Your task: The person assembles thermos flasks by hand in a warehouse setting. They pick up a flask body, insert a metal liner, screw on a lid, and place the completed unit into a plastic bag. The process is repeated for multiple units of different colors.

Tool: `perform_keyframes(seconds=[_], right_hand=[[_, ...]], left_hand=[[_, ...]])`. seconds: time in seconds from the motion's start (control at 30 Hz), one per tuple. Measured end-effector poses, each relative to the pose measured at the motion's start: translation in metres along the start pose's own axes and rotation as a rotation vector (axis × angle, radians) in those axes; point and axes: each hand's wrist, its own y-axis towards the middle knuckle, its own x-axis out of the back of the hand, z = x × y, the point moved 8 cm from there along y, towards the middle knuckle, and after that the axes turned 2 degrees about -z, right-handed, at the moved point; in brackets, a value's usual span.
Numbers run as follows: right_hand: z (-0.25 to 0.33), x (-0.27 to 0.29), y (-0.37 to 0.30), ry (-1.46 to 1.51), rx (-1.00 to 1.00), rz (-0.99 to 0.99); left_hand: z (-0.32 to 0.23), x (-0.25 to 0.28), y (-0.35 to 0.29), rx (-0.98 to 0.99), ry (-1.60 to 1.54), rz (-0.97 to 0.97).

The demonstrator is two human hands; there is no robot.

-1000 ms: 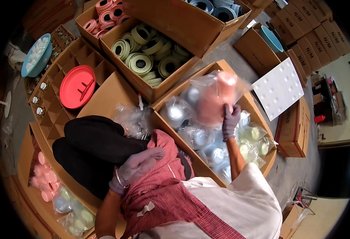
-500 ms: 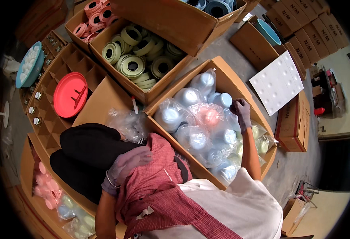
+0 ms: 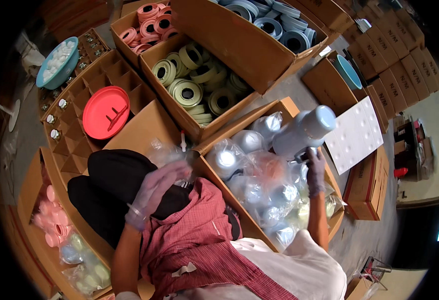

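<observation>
now the right hand [image 3: 315,172] is up over the big box [image 3: 288,106], and its fingers are bent in at the low side of a blue bottle [image 3: 304,131]. they look closed on it, but some finger tips are hard to see.

the bottle is up and to the left of those fingers. it leans: its long way runs from low left, over the box, to high right, near the white sheet [image 3: 357,135]. the right hand is much nearer to it than the left.

the left hand [image 3: 158,190] is well away, by the black knee [image 3: 117,172]. its fingers are nearly straight, close side by side, and i see nothing in them. i cannot tell if it touches the leg. clear bags [image 3: 160,150] lie just past it.

under the bottle, the box has more blue things [image 3: 227,159] in bags and one pink thing [image 3: 268,170].
</observation>
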Motion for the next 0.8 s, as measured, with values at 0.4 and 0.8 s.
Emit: perform_keyframes(seconds=[0.4,0.8], right_hand=[[0.175,-0.308,-0.209,0.991,-0.86,1.409],[0.214,-0.426,-0.22,-0.049,0.741,1.253]], left_hand=[[-0.162,0.158,-0.084,-0.548,0.051,-0.695],[-0.166,0.267,-0.165,-0.255,0.268,-0.957]])
